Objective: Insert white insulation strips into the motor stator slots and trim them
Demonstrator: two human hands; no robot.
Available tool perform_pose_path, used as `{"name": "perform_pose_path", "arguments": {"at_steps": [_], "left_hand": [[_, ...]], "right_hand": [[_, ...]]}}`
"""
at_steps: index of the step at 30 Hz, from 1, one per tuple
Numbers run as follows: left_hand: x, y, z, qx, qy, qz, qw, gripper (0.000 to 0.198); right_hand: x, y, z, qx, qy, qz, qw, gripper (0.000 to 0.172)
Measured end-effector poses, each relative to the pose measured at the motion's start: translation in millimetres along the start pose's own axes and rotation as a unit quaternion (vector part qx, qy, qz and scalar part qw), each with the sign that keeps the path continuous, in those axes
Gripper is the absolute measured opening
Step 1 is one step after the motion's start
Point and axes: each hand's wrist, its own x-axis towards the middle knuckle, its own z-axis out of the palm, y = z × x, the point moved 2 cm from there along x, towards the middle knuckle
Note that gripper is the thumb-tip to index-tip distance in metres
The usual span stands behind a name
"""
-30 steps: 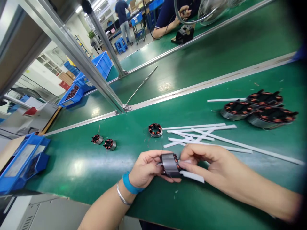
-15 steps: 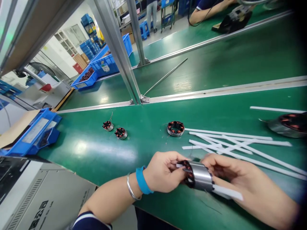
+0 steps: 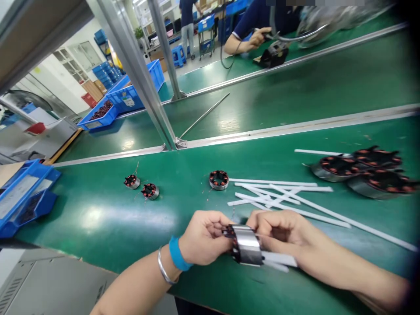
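A motor stator (image 3: 246,246), a steel ring with dark end caps and copper windings, is held sideways above the green bench. My left hand (image 3: 206,239) is closed on its left end, fingertips at the black prongs. Against its far right rim, my right hand (image 3: 285,234) has thumb and fingers bent together; the fingertips are partly hidden. White strips (image 3: 279,259) poke out of the stator's right end, below my right thumb. Just beyond my hands lies a loose pile of white strips (image 3: 278,197), with a single stator (image 3: 218,180) at its left end.
Two small stators (image 3: 150,191) stand to the left, and several larger ones (image 3: 382,181) sit at right. A metal post (image 3: 138,74) rises from the bench rail. Blue bins (image 3: 28,197) are at the left edge. Across the bench, a co-worker's hand (image 3: 257,38) is near a black device.
The view has swung right, so bench items shift left and more large stators show at right. Both hands still hold the stator, now turned slightly, with two strip ends showing.
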Motion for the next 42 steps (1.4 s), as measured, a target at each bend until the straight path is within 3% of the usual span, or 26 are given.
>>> {"name": "perform_pose_path", "arguments": {"at_steps": [4, 6, 10, 14, 17, 20, 23, 27, 29, 33, 37, 42], "left_hand": [[0, 4, 0.8, -0.015, -0.029, -0.015, 0.999, 0.035], [0, 3, -1.0, -0.041, -0.036, -0.026, 0.998, 0.041], [1, 2, -7.0, -0.072, -0.019, -0.017, 0.997, 0.041], [4, 4, -11.1, -0.044, 0.0, 0.003, 0.999, 0.036], [6, 5, -11.6, -0.038, -0.009, 0.006, 0.999, 0.054], [8, 6, -11.3, -0.046, -0.013, -0.001, 0.999, 0.078], [8, 6, -10.6, -0.037, -0.02, -0.006, 0.999, 0.086], [6, 6, -10.2, -0.018, -0.052, 0.001, 0.998, 0.095], [5, 5, -10.2, -0.012, -0.069, 0.008, 0.997, 0.083], [4, 2, -9.3, -0.028, -0.085, 0.006, 0.996, 0.038], [2, -2, -6.8, -0.073, -0.105, -0.013, 0.992, 0.051], [-1, -4, -4.4, 0.042, -0.068, -0.002, 0.997, 0.06]], "right_hand": [[-5, -1, -16, -0.003, -0.035, -0.005, 0.999, 0.04], [-4, 0, -34, -0.119, 0.013, -0.04, 0.992, 0.033], [6, 11, -64, -0.366, 0.163, -0.138, 0.906, 0.022], [18, 22, -65, -0.4, 0.167, -0.164, 0.886, 0.02], [13, 12, -60, -0.401, 0.198, -0.188, 0.875, 0.016], [-1, -9, -52, -0.33, 0.188, -0.191, 0.905, 0.015], [-12, -22, -41, -0.251, 0.077, -0.147, 0.954, 0.019], [-19, -22, -37, -0.278, -0.017, -0.091, 0.956, 0.013], [-20, -21, -39, -0.279, -0.029, -0.075, 0.957, 0.011], [-15, -21, -33, -0.214, -0.012, -0.084, 0.973, 0.015], [-9, -8, -16, -0.169, 0.028, -0.082, 0.982, 0.022], [-7, 10, -9, -0.124, 0.108, -0.05, 0.985, 0.019]]}}
